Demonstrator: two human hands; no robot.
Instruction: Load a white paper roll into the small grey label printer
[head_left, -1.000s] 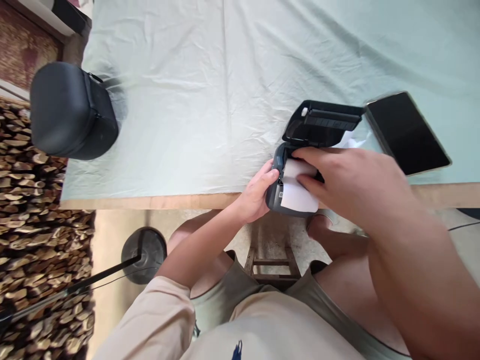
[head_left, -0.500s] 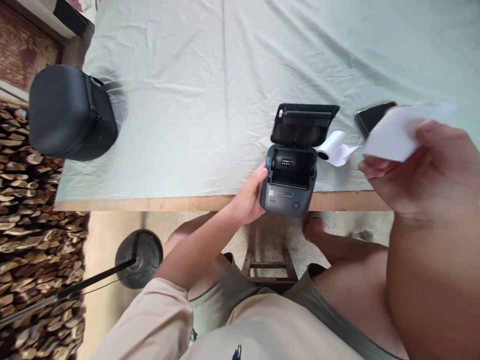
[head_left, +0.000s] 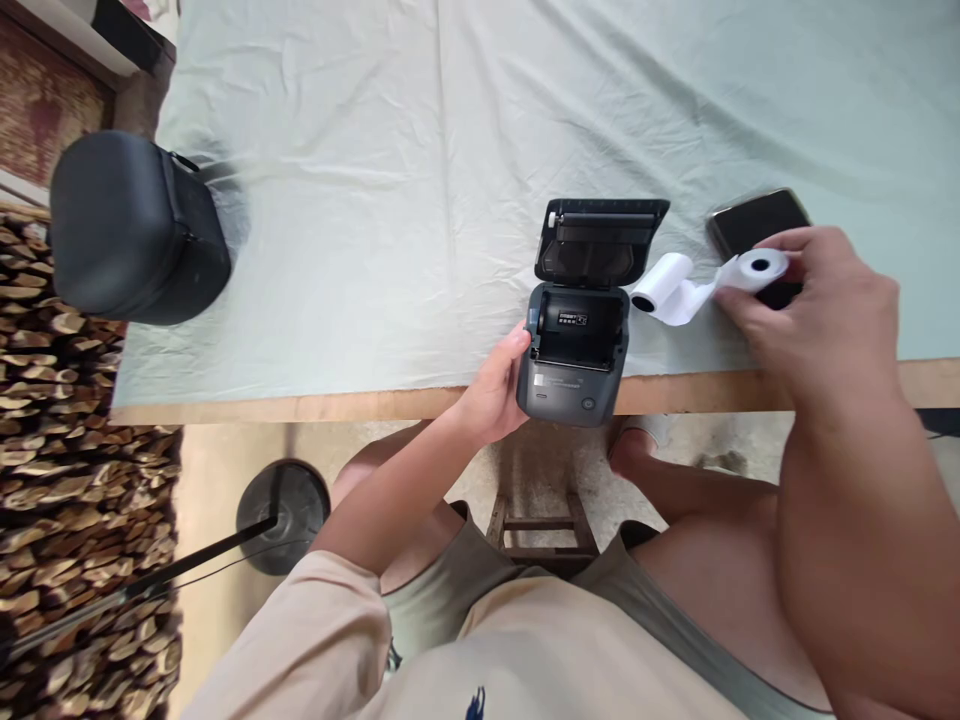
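Left hand: one, the left hand [head_left: 495,395], at the near bench edge; its grip is curled loosely against the left side of the printer, thumb at the rim of the open bay.
Printer: one small dark label printer [head_left: 574,365], overhanging the bench [head_left: 375,402] edge a little; its lid [head_left: 600,240] stands tipped back and the paper bay shows no roll inside.
Right hand: one, the right hand [head_left: 814,315], right of the printer; its grip is pinched on a paper roll, fingertips closed around the end nearest the hand.
Paper rolls: two white ones; the held roll [head_left: 757,266] sits at the fingertips with its core hole facing the camera; the second roll [head_left: 660,283] lies on the cloth just right of the lid, apart from the hand, a loose paper tail between the two.
Phone: one dark phone [head_left: 754,222], just behind the held roll, partly covered by the fingers.
Case: one black zip case [head_left: 135,230], far left corner of the bench.
Cloth: one pale green cloth [head_left: 420,150] over the bench.
Change: half a second ago the right hand was raised and blurred with white paper; now it is lower, over the cloth, with the roll clear in its grip.
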